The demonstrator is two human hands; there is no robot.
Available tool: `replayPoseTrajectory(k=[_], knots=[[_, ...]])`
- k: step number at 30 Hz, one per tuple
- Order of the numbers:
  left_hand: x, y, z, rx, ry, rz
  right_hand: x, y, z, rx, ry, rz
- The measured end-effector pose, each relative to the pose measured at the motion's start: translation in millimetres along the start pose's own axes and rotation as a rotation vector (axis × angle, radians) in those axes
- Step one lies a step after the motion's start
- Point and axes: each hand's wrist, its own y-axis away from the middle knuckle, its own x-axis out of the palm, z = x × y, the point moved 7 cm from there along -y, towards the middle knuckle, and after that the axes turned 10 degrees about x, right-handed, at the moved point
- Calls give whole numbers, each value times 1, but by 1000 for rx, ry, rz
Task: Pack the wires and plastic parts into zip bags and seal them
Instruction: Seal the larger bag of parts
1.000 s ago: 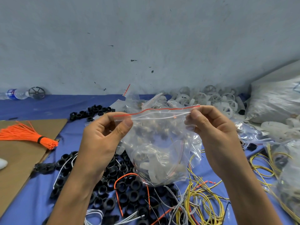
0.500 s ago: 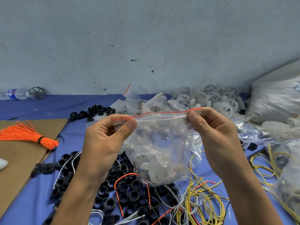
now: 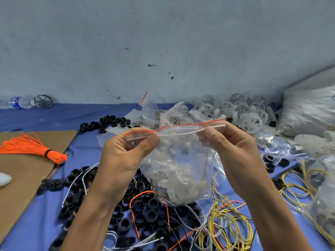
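Shift since earlier frames: both thumbs have crept toward each other along the bag's mouth, and the mouth now slopes more, low on the left and high on the right.
Zip bag (image 3: 178, 171): held up in mid-air between the hands, above the black rings (image 3: 145, 212) and yellow wires (image 3: 228, 223) on the blue cloth (image 3: 54, 116); clear parts and thin wires sag in its belly.
Left hand (image 3: 123, 158): thumb and curled fingers pinch the mouth's left end.
Right hand (image 3: 235, 149): thumb and curled fingers pinch the mouth near its right end.
Seal strip (image 3: 190, 131): white track just below the red line (image 3: 174, 126); whether it has locked between the thumbs cannot be told.
Step in hand (judged): pressing the zip closed.
Method: keep the mouth taut and level, then run one pinch along the track from end to end while the other hand anchors its corner.
Hazard: a wire end or trapped air at the mouth would leave a gap; shake the contents down first.
Far side: filled bags (image 3: 163, 118) and white wheels (image 3: 252, 122) lie by the wall.
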Motion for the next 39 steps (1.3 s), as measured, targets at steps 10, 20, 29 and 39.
replayPoseTrajectory(k=[10,20,29,39], knots=[[14,3,1,-33,130,119,0,-1,-2,28,-38,-1],[10,4,5,4,66,17,7,1,-3,78,-91,62],[18,5,3,31,142,57,9,2,-6,81,-92,48],[23,8,-1,67,79,73,20,6,-1,73,-99,133]])
